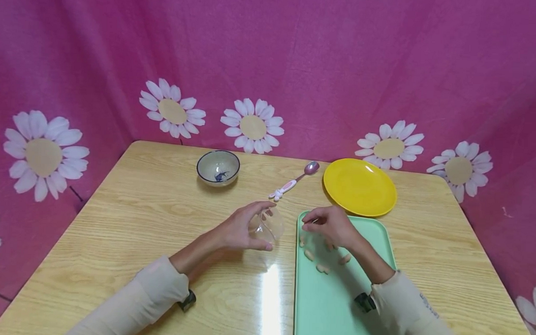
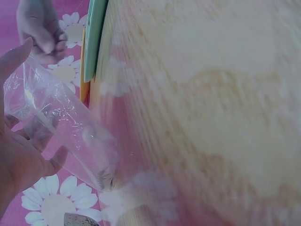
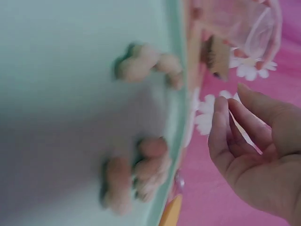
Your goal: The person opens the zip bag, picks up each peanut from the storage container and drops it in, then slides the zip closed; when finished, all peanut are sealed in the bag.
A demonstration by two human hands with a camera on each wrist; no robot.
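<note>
A clear plastic bag (image 1: 268,225) hangs from my left hand (image 1: 239,230), whose thumb and fingers are spread around its mouth. Creases and shine run down the bag (image 2: 82,129) in the left wrist view; a small dark patch shows at its lower corner, too unclear to name. To the right, my right hand (image 1: 332,226) is above the far end of the green tray (image 1: 325,307). Its fingers bend loosely, with a gap to the thumb and nothing visible between them. Several peanuts (image 1: 309,255) lie on the tray below; the right wrist view shows peanuts (image 3: 136,66) near its rim.
Behind the tray sits a yellow plate (image 1: 360,185). A spoon with a pink-and-white rabbit handle (image 1: 287,186) lies left of the plate. Farther left stands a blue-rimmed bowl (image 1: 217,165). A pink curtain with daisies (image 1: 298,65) surrounds the wooden table (image 1: 151,203).
</note>
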